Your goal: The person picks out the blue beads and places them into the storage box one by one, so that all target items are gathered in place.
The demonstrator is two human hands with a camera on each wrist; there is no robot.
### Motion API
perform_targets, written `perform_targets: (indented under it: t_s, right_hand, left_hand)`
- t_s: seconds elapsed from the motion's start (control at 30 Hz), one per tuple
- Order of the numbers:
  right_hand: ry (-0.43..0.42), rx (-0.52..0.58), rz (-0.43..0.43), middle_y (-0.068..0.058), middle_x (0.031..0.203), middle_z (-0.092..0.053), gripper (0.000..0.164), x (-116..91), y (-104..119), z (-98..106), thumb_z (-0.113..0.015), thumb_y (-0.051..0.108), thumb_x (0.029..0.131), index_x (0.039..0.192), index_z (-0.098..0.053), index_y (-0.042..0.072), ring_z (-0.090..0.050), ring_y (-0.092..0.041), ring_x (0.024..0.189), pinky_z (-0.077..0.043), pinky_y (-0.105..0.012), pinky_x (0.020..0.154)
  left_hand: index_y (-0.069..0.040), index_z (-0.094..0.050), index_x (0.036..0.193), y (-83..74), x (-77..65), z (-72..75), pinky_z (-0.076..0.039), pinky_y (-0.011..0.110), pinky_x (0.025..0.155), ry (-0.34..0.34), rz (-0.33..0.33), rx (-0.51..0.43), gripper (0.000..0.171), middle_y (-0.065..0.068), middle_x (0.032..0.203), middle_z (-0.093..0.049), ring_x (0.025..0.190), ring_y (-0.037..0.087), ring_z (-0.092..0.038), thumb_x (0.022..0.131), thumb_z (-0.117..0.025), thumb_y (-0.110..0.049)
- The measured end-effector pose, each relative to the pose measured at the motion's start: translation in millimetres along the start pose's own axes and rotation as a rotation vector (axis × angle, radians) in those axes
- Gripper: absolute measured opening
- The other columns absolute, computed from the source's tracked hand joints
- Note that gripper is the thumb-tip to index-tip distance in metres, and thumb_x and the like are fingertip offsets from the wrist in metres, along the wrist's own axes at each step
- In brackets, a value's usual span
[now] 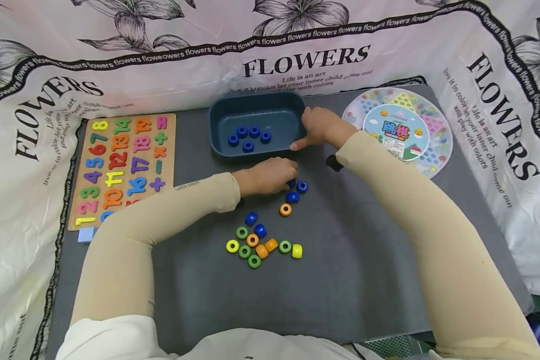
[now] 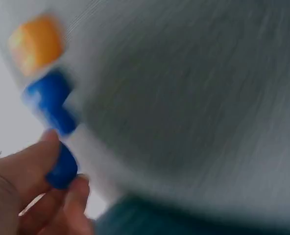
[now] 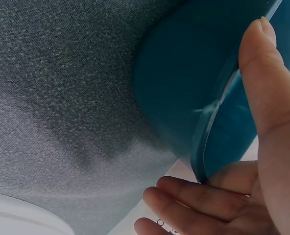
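My left hand (image 1: pixel 270 176) pinches a blue bead (image 2: pixel 64 169) between thumb and fingertips, just above the table in front of the plastic container. Close to it lie more blue beads (image 1: pixel 292 197) and an orange bead (image 1: pixel 285 209). The dark teal container (image 1: pixel 256 110) has several blue beads (image 1: pixel 248 146) on its floor. At the container's right end, my right hand (image 1: pixel 324 127) grips the rim. Its thumb presses on the rim (image 3: pixel 218 95) in the right wrist view, and the other fingers lie against the end. The left wrist view is blurred.
Loose green, yellow, orange and blue beads (image 1: pixel 252 240) cluster mid-table. To the left lies a number board (image 1: pixel 168 165); a round board-game package (image 1: pixel 402 132) is at the back right. Printed cloth (image 1: pixel 162 75) borders the grey table (image 1: pixel 342 280).
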State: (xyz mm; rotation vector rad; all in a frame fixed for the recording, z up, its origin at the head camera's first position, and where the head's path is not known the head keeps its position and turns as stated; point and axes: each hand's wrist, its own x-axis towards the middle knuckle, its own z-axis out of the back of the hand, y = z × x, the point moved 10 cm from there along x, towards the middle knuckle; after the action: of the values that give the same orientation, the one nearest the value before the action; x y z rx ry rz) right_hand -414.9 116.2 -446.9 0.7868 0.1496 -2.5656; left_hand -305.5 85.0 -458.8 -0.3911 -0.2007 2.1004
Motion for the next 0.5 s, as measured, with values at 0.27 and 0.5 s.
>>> perform_targets:
  t_s: [0.27, 0.5]
  right_hand:
    - [-0.010, 0.007, -0.019, -0.032, 0.132, -0.043, 0.103, -7.8, -10.9, 5.3, -0.058, 0.064, 0.078, 0.136, -0.028, -0.015, -0.050, -0.040, 0.115, -0.040, -0.050, 0.101]
    - [0.010, 0.015, -0.020, -0.033, 0.141, -0.034, 0.112, -3.0, -3.9, -2.3, -0.054, 0.069, 0.078, 0.142, -0.014, -0.015, -0.041, -0.041, 0.126, -0.033, -0.048, 0.107]
  left_hand:
    - [-0.008, -0.068, 0.109, 52.3, 4.8, 91.9, -0.048, 0.038, 0.085, -0.165, 0.110, -0.040, 0.030, 0.006, 0.102, -0.065, 0.093, 0.021, -0.058, 0.083, -0.069, -0.023]
    - [-0.008, -0.069, 0.109, 110.8, 15.1, 56.8, -0.049, 0.040, 0.090, 0.037, 0.254, -0.111, 0.031, 0.008, 0.112, -0.066, 0.103, 0.024, -0.060, 0.080, -0.072, -0.018]
